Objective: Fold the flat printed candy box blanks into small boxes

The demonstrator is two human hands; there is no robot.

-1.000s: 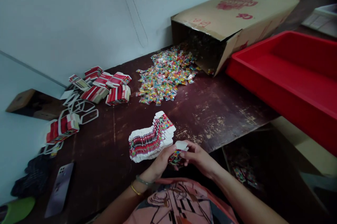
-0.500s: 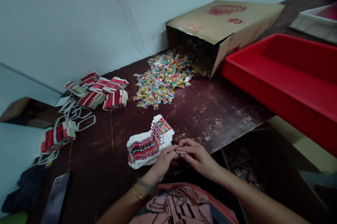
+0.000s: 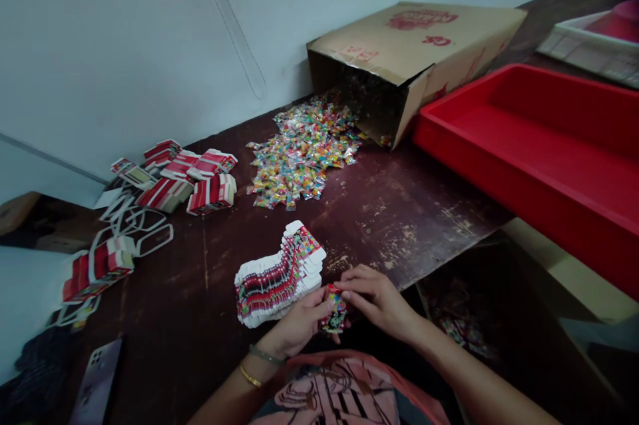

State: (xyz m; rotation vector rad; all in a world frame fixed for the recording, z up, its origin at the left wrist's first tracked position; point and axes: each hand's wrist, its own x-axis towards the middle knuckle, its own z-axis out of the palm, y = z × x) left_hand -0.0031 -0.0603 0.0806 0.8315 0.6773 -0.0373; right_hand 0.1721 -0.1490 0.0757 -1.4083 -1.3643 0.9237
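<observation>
My left hand [image 3: 298,325] and my right hand [image 3: 379,298] meet at the near edge of the dark wooden table [image 3: 399,212], both pinching one small printed carton blank [image 3: 335,310], which stands on edge between the fingers. Just left of my hands lies a fanned stack of flat carton blanks [image 3: 277,275], white-edged with red and multicoloured print. Farther back a heap of small colourful wrapped candies [image 3: 302,152] spills from a cardboard box [image 3: 409,55] lying on its side.
A large red plastic tray [image 3: 539,152] overhangs the table on the right, with a white tray [image 3: 589,45] behind it. Bundles of red-and-white carton blanks [image 3: 190,178] and loose white bands [image 3: 144,225] lie at the left. A phone [image 3: 94,385] rests at the near left.
The carton blank, held flat and edge-on half a second ago, now stands with its printed face showing between both hands. The view has shifted slightly right.
</observation>
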